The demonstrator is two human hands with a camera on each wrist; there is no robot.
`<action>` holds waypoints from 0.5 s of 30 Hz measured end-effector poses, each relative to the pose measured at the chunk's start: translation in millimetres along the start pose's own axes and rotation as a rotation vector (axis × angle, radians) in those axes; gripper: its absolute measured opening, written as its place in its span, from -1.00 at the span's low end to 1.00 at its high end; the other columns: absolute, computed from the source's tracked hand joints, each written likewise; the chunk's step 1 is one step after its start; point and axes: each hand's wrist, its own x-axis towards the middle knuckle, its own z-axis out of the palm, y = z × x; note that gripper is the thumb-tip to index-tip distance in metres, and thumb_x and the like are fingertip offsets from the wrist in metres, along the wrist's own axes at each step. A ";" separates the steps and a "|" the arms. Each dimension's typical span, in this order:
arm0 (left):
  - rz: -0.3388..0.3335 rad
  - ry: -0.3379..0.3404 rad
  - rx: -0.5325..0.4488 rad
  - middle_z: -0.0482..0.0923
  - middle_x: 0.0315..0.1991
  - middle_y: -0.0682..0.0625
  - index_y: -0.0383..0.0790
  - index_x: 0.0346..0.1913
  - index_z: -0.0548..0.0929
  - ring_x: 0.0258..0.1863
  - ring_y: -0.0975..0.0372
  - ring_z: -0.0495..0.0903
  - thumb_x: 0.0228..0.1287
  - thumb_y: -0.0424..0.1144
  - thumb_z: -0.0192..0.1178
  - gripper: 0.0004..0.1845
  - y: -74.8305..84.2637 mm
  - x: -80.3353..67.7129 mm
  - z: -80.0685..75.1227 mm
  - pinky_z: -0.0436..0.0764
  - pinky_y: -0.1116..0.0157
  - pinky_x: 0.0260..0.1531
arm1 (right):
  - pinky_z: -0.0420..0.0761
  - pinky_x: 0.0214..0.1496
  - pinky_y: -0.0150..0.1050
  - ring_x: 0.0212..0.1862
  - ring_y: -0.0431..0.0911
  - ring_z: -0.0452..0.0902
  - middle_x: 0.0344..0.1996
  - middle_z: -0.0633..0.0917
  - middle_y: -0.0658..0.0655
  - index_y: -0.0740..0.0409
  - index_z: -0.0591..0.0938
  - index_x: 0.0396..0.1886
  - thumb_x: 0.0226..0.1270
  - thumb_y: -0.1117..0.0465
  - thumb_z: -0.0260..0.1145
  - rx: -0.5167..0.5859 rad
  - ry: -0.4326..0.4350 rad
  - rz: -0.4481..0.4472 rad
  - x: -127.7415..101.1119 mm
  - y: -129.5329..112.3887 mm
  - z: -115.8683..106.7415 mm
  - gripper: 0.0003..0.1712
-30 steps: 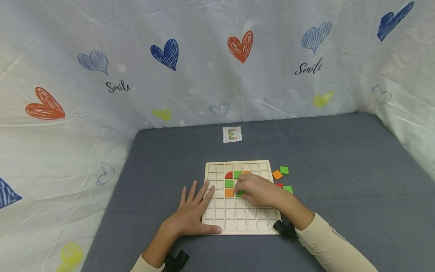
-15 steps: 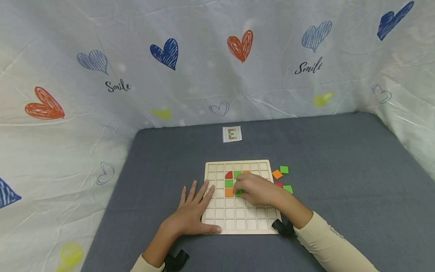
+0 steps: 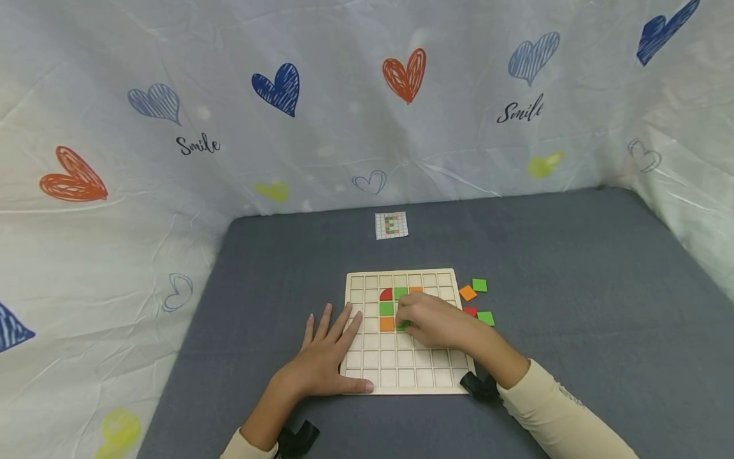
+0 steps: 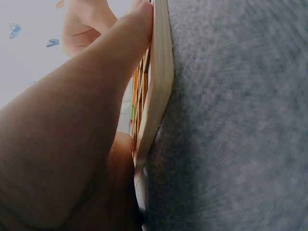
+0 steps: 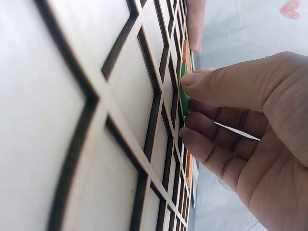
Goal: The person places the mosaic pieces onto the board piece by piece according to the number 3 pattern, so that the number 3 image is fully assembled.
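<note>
A green tile sat pinched between the thumb and fingertips of the right hand, its edge pressed down against a cell of the wooden grid board; in the right wrist view the tile stood nearly on edge under the thumb; just left of the grip lay an orange tile, with a green tile above that and a red quarter-round piece at the top of the column; right of the grip, off the board, loose green and orange tiles lay on the grey cloth; the left hand lay flat with fingers spread, holding nothing, on the board's near left corner; beyond the board sat a small pattern card.
</note>
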 end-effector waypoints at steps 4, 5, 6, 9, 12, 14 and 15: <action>0.003 0.002 0.003 -0.39 0.43 0.04 0.02 0.43 -0.23 0.34 -0.06 -0.43 -0.22 0.58 -0.05 0.20 0.1 0.0 0.3 -0.33 -0.18 0.15 | 0.43 -0.27 -0.38 -0.37 -0.26 0.33 -0.47 0.52 -0.09 0.05 0.67 -0.43 0.06 0.39 0.26 -0.016 0.008 -0.008 -1.6 -1.4 0.2 -0.83; 0.004 0.003 0.007 -0.39 0.43 0.03 0.02 0.43 -0.23 0.34 -0.06 -0.43 -0.22 0.58 -0.06 0.20 -0.1 0.0 0.6 -0.32 -0.19 0.15 | 0.43 -0.26 -0.38 -0.36 -0.26 0.33 -0.46 0.52 -0.08 0.05 0.67 -0.43 0.06 0.39 0.26 -0.020 0.010 -0.010 -2.3 -1.9 0.1 -0.84; 0.004 0.003 0.010 -0.39 0.43 0.03 0.02 0.43 -0.22 0.34 -0.06 -0.43 -0.22 0.58 -0.06 0.20 -0.1 0.1 0.8 -0.32 -0.19 0.15 | 0.42 -0.26 -0.38 -0.36 -0.25 0.32 -0.46 0.52 -0.08 0.05 0.67 -0.42 0.06 0.39 0.25 -0.025 0.012 -0.012 -3.0 -2.2 0.0 -0.83; 0.006 0.005 0.018 -0.39 0.43 0.03 0.01 0.43 -0.22 0.34 -0.06 -0.43 -0.22 0.58 -0.06 0.20 -0.4 0.3 1.2 -0.32 -0.19 0.15 | 0.40 -0.28 -0.38 -0.37 -0.25 0.29 -0.47 0.50 -0.09 0.04 0.66 -0.42 0.08 0.39 0.23 -0.038 0.018 -0.021 -5.2 -2.3 0.9 -0.83; 0.005 0.006 0.024 -0.39 0.43 0.03 0.01 0.43 -0.22 0.34 -0.06 -0.43 -0.22 0.58 -0.06 0.20 -0.6 0.4 1.1 -0.32 -0.18 0.15 | 0.39 -0.29 -0.39 -0.37 -0.25 0.28 -0.47 0.49 -0.09 0.03 0.65 -0.42 0.08 0.38 0.23 -0.044 0.024 -0.032 -7.3 -1.9 1.7 -0.84; 0.007 0.010 0.019 -0.38 0.43 0.03 0.01 0.43 -0.21 0.34 -0.06 -0.42 -0.22 0.58 -0.06 0.20 -0.7 0.3 0.9 -0.31 -0.18 0.15 | 0.40 -0.28 -0.38 -0.37 -0.25 0.29 -0.46 0.50 -0.08 0.03 0.65 -0.41 0.07 0.38 0.24 -0.043 0.031 -0.039 -8.9 -1.5 2.1 -0.83; 0.010 0.013 0.014 -0.38 0.43 0.03 0.01 0.43 -0.21 0.34 -0.06 -0.42 -0.21 0.58 -0.05 0.20 -1.0 0.3 0.9 -0.30 -0.18 0.15 | 0.40 -0.27 -0.38 -0.36 -0.25 0.29 -0.45 0.51 -0.08 0.03 0.65 -0.40 0.07 0.39 0.24 -0.039 0.035 -0.042 -9.6 -1.5 2.0 -0.83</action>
